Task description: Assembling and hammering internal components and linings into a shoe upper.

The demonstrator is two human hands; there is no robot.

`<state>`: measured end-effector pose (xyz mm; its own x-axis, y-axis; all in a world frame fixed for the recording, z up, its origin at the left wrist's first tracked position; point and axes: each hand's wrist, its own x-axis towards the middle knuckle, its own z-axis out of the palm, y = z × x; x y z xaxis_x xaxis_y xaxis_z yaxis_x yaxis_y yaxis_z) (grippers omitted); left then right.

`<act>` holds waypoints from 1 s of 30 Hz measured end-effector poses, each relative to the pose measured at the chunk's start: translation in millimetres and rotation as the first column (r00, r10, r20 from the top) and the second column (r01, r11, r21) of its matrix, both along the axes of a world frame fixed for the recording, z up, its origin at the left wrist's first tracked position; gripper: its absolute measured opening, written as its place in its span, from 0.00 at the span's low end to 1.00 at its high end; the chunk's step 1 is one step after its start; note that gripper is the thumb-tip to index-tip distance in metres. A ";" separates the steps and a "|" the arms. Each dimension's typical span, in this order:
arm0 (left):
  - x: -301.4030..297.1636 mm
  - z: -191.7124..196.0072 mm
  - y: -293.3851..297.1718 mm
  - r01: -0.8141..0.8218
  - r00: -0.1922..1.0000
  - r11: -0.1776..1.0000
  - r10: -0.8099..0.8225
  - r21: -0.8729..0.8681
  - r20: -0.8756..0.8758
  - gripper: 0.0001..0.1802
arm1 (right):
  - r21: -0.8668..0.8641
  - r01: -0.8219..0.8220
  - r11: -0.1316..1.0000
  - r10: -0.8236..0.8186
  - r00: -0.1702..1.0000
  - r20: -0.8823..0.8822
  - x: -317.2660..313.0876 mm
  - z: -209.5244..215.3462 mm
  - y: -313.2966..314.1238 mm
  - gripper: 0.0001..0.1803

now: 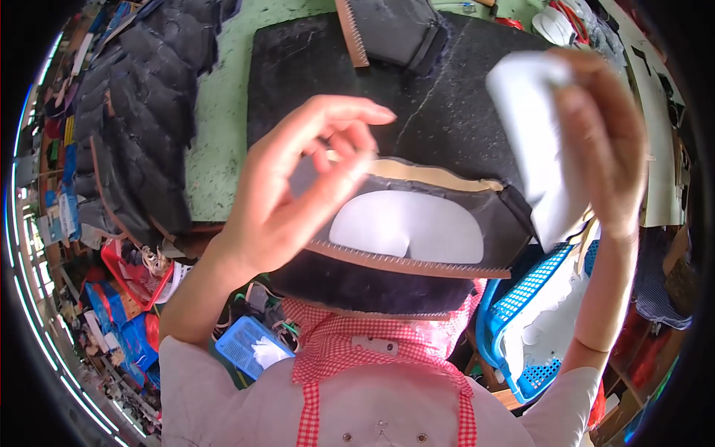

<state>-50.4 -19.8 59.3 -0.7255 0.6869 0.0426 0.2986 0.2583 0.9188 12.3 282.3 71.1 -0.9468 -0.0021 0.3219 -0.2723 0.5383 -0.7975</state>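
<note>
My right hand (607,141), smeared by motion, grips a limp white piece (521,112) above the right side of the board. It looks like a thin sheet or pad, but the blur hides its exact kind. My left hand (298,186) hovers over the near left with its fingers loosely bent and the thumb apart, and I see nothing held in it. Under and beside it lies a dark panel (499,220) with a tan strip (424,173) along its far edge. A white rounded pad (417,223) rests on the panel. A brown toothed strip (417,262) runs along its near edge.
A black board (313,67) covers much of the green table (216,127). Overlapping dark panels (141,112) pile up at left; another dark panel (391,33) lies at the far side. A blue basket (488,328) with white pieces stands near right, a blue tray (242,350) near left.
</note>
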 end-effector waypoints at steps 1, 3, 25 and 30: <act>-2.1 -1.2 -0.7 0.082 0.987 0.996 -0.076 0.034 -0.138 0.21 | -0.043 -0.141 0.989 0.147 0.973 0.176 -0.9 11.3 -10.0 0.19; 3.4 -8.1 -1.9 0.267 0.839 0.958 -0.285 -0.106 -0.465 0.27 | -0.038 -0.082 0.996 0.088 0.976 0.198 -5.8 -0.4 -15.1 0.18; -0.5 -14.4 -12.8 0.121 0.522 0.979 -0.204 -0.165 -0.828 0.13 | 0.610 -0.146 0.779 0.288 0.947 -0.142 19.4 5.0 -49.5 0.19; 46.4 -47.9 -20.5 0.121 0.651 0.920 -0.358 -0.374 -0.669 0.09 | 0.286 -0.329 0.900 0.264 0.933 0.243 22.6 -7.0 -59.7 0.18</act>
